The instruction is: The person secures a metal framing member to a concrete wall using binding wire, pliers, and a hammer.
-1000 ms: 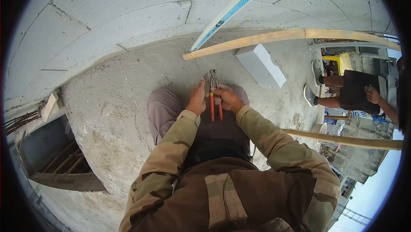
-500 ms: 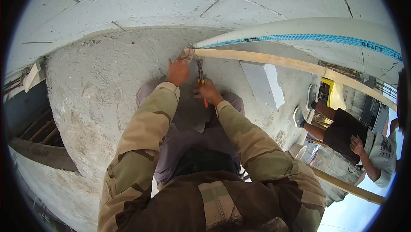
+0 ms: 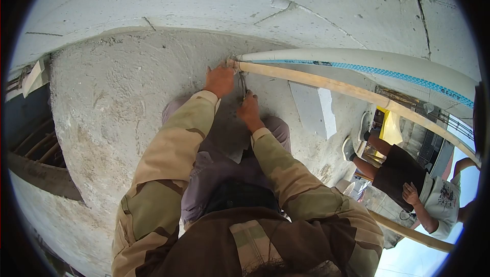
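Observation:
My right hand (image 3: 249, 111) is closed around pliers (image 3: 243, 81), whose metal jaws point up toward the end of a wooden pole (image 3: 306, 76). Most of the handles is hidden by that hand. My left hand (image 3: 220, 81) is bent at the pole's near end, with fingertips close together there. What it pinches is too small to make out. A white pipe with blue printing (image 3: 377, 62) runs beside the pole, its narrow-looking end next to my left fingertips.
Rough grey concrete floor (image 3: 102, 118) lies around me, with an opening (image 3: 35, 139) at left. A block wall (image 3: 204, 1) rises ahead. A pale block (image 3: 312, 108) stands under the pole. Another person (image 3: 403, 170) stands at right, near a yellow sheet (image 3: 390, 126).
My right hand has turned and moved slightly up with the pliers, so the red and yellow handles no longer show. The left hand has shifted a little right. The whole view has tilted slightly.

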Motion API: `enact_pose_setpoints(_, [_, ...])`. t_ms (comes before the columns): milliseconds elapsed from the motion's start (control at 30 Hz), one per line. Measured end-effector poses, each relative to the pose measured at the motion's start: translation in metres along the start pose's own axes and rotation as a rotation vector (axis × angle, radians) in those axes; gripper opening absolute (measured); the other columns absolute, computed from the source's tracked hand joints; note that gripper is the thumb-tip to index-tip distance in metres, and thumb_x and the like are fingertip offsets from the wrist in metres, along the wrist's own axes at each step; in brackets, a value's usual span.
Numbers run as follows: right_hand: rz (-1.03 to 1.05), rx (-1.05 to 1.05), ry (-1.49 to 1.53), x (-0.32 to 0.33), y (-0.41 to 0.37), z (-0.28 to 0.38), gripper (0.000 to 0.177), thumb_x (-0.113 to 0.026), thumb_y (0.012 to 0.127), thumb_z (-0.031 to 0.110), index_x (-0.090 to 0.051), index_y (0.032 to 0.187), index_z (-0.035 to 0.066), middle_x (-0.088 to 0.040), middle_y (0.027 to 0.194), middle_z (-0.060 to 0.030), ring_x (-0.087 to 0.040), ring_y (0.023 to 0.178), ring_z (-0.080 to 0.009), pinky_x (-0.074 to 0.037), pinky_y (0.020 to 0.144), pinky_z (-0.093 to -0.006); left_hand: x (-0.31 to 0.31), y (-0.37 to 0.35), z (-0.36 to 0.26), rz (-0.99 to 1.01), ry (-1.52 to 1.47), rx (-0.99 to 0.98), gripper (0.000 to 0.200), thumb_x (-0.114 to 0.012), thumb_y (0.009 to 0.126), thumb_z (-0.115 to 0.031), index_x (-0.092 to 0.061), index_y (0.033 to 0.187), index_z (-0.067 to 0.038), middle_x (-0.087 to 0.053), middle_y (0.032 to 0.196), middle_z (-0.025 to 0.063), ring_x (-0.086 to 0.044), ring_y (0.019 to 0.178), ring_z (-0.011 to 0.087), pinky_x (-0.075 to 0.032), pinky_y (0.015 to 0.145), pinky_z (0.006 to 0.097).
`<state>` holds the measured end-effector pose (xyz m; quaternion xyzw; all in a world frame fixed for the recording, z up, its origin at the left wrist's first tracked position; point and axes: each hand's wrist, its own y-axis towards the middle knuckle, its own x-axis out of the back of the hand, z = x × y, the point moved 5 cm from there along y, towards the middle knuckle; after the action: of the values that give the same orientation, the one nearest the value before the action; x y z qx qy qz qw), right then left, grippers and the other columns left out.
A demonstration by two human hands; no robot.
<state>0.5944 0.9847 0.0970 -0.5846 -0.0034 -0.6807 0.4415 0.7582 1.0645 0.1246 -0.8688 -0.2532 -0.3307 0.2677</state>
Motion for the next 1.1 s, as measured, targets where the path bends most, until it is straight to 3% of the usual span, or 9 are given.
enact_pose_setpoints(133, [-0.021,-0.139,-0.068,-0.010,-0.007,-0.003,0.032,-0.064,0.090,0.009,-0.060,0.119,-0.004,-0.069,0.103,-0.0301,-0.065,0.105,-0.0506,-0.052,0.092,-0.0535,-0.011,0.004,0.009,0.062,0.033,0.031,0.023,-0.061,0.081,-0.010,-0.071,0.100,-0.004,-0.070,0.113,0.0247,-0.068,0.107,0.0427,-0.048,0.099,0.0637])
enact_pose_setpoints(233, [-0.309,0.009,-0.079,0.000,-0.013,0.007,0.020,-0.068,0.095,0.018,-0.065,0.094,-0.002,-0.071,0.079,-0.0202,-0.073,0.080,-0.0408,-0.057,0.074,-0.0510,-0.021,0.009,0.022,0.054,0.015,0.022,0.022,-0.061,0.081,-0.010,-0.071,0.099,-0.003,-0.069,0.113,0.0250,-0.068,0.106,0.0430,-0.051,0.097,0.0599])
enact_pose_setpoints(300, [0.227,-0.338,0.772,-0.003,-0.018,0.008,0.031,-0.074,0.094,0.025,-0.063,0.080,0.000,-0.065,0.068,-0.0132,-0.068,0.059,-0.0285,-0.056,0.056,-0.0442,-0.018,0.012,0.021,0.069,0.010,0.015,0.022,-0.061,0.081,-0.009,-0.070,0.099,-0.003,-0.069,0.114,0.0253,-0.068,0.106,0.0431,-0.051,0.097,0.0583])
enact_pose_setpoints(400, [0.398,-0.226,0.909,0.001,-0.007,-0.009,0.033,-0.077,0.093,0.026,-0.063,0.077,0.001,-0.059,0.062,-0.0073,-0.058,0.047,-0.0191,-0.050,0.044,-0.0372,-0.007,0.007,0.013,0.192,0.011,0.072,0.030,-0.060,0.087,-0.013,-0.071,0.113,-0.006,-0.069,0.119,0.0252,-0.062,0.123,0.0397,-0.041,0.106,0.0719])
enact_pose_setpoints(600, [0.636,-0.222,0.394,0.102,0.038,-0.025,0.030,-0.079,0.090,0.021,-0.062,0.081,-0.002,-0.059,0.062,-0.0075,-0.057,0.047,-0.0190,-0.049,0.044,-0.0365,-0.016,-0.002,0.005,0.068,0.104,0.029,0.022,-0.061,0.084,-0.012,-0.069,0.103,-0.003,-0.070,0.113,0.0254,-0.067,0.110,0.0435,-0.047,0.100,0.0661])
enact_pose_setpoints(667, [0.800,-0.018,0.030,0.122,0.059,-0.019,0.030,-0.081,0.088,0.021,-0.062,0.084,-0.002,-0.059,0.063,-0.0074,-0.058,0.047,-0.0175,-0.049,0.043,-0.0350,-0.014,-0.002,0.004,0.048,0.072,0.087,0.023,-0.061,0.084,-0.011,-0.070,0.104,-0.004,-0.070,0.113,0.0252,-0.066,0.112,0.0429,-0.046,0.101,0.0657])
enact_pose_setpoints(767, [0.782,-0.022,-0.078,0.133,0.065,-0.012,0.029,-0.081,0.087,0.020,-0.062,0.085,-0.002,-0.060,0.063,-0.0072,-0.058,0.047,-0.0167,-0.049,0.043,-0.0338,-0.011,0.000,0.005,0.145,0.040,0.142,0.023,-0.061,0.084,-0.011,-0.071,0.104,-0.004,-0.070,0.114,0.0246,-0.066,0.113,0.0423,-0.045,0.102,0.0658])
enact_pose_setpoints(867, [0.745,0.001,-0.003,0.119,0.068,-0.028,0.030,-0.082,0.087,0.022,-0.063,0.085,-0.002,-0.061,0.064,-0.0072,-0.060,0.050,-0.0167,-0.051,0.046,-0.0331,-0.014,0.000,0.008,0.127,0.053,0.124,0.030,-0.058,0.088,-0.012,-0.070,0.114,-0.005,-0.070,0.125,0.0220,-0.057,0.132,0.0402,-0.039,0.108,0.0701])
enact_pose_setpoints(1100, [0.431,-0.128,0.576,0.020,-0.015,-0.032,0.028,-0.086,0.078,0.012,-0.063,0.088,-0.002,-0.065,0.071,-0.0094,-0.063,0.060,-0.0163,-0.052,0.057,-0.0337,-0.011,0.006,0.014,0.137,0.016,0.156,0.028,-0.058,0.086,-0.011,-0.072,0.110,-0.004,-0.070,0.121,0.0236,-0.060,0.127,0.0403,-0.041,0.107,0.0687])
